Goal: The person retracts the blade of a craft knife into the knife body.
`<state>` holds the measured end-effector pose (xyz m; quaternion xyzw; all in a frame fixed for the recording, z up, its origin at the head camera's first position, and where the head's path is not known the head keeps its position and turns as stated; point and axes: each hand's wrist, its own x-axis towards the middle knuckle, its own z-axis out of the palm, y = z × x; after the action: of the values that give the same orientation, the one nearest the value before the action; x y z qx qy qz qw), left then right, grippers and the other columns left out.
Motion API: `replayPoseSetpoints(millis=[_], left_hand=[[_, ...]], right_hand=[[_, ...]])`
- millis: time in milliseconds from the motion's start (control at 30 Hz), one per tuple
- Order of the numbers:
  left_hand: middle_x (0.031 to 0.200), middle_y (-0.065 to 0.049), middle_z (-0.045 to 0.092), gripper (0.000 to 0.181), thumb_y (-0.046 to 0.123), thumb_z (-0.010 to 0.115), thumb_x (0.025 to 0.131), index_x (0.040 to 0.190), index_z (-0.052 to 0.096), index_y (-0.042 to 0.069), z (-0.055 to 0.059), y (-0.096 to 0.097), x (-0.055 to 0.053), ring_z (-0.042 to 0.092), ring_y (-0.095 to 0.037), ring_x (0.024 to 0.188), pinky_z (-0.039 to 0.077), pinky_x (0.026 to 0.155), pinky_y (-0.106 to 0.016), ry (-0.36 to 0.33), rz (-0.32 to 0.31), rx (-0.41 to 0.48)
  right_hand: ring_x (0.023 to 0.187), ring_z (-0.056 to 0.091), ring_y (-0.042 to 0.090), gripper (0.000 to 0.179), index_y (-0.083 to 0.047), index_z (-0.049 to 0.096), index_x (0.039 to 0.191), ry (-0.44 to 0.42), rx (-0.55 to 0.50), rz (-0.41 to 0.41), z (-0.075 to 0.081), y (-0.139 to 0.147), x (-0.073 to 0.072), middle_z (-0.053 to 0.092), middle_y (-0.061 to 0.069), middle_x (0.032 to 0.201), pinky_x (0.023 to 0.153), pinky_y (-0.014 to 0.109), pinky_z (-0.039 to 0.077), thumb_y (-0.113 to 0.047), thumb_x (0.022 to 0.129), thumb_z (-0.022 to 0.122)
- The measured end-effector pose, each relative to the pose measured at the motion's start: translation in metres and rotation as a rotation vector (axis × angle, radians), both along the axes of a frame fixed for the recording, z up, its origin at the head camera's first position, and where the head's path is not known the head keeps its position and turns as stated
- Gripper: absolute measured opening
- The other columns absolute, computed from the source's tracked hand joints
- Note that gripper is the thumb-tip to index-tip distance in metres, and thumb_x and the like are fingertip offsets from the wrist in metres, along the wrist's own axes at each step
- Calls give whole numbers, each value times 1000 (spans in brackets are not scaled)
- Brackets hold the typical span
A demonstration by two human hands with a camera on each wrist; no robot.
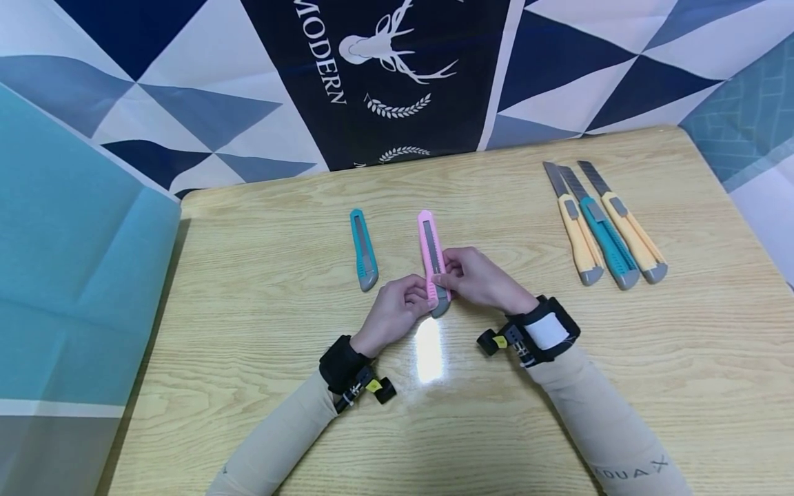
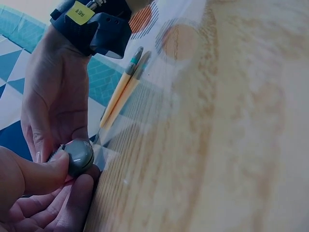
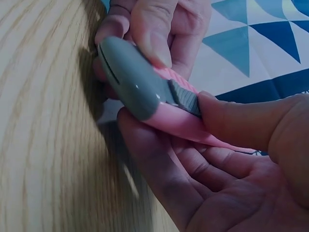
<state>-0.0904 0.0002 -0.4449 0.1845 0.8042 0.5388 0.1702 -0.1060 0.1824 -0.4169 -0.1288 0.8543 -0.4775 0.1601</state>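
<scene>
Both hands hold a pink utility knife [image 1: 432,248] with a grey end cap over the middle of the table. My left hand [image 1: 397,310] pinches its lower end near the cap, thumb on top. With thumb and fingers my right hand [image 1: 480,279] grips the body from the right, and in the right wrist view its thumb touches the ridged grey slider [image 3: 183,97]. No blade sticks out of the pink knife's far tip. In the left wrist view mostly the grey cap [image 2: 81,157] shows between the fingers. A teal utility knife [image 1: 364,249], blade retracted, lies left of the hands.
On the right of the wooden table [image 1: 248,275] lie a yellow knife [image 1: 579,238], a teal knife [image 1: 611,238] and another yellow knife [image 1: 635,238], side by side with blades extended away from me. A patterned cloth [image 1: 397,83] hangs behind the table's far edge.
</scene>
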Motion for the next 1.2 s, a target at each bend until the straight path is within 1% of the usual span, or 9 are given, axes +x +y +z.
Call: replayPoseSetpoints(millis=[533, 833, 967, 1100, 1200], left_hand=[[84, -4, 67, 14, 8, 67, 85, 99, 64, 6, -3, -1, 0, 62, -7, 73, 54, 67, -28, -4, 17, -11], [83, -3, 66, 14, 10, 68, 85, 99, 64, 8, -3, -1, 0, 61, -7, 71, 53, 66, -26, -8, 30, -25], [82, -2, 66, 14, 13, 67, 85, 98, 64, 8, -3, 0, 0, 61, -7, 70, 51, 65, -26, -10, 46, -31], [80, -2, 66, 14, 15, 65, 87, 99, 64, 8, -3, 1, 0, 61, -6, 69, 50, 65, -24, 0, 59, -24], [79, -5, 68, 15, 14, 63, 89, 102, 64, 6, -3, 3, -1, 62, -9, 67, 53, 66, -25, -2, 45, 16]], right_hand=[[62, 55, 18, 6, 1, 59, 89, -22, -2, 14, -1, 2, -1, 61, 11, 73, 51, 23, 47, -5, 90, 59], [61, 57, 18, 7, 1, 59, 90, -36, 13, 13, 0, 1, -1, 62, 12, 75, 51, 24, 49, -5, 91, 58], [58, 57, 19, 7, 0, 60, 89, -33, 14, -21, -2, 1, -1, 61, 10, 71, 48, 24, 49, -7, 91, 59], [54, 57, 20, 9, -2, 61, 89, -38, -2, -80, -2, 1, -2, 61, 9, 69, 44, 24, 49, -11, 91, 60], [53, 58, 21, 11, -2, 62, 92, -63, -30, -122, -2, 3, -3, 62, 9, 70, 43, 25, 51, -13, 91, 60]])
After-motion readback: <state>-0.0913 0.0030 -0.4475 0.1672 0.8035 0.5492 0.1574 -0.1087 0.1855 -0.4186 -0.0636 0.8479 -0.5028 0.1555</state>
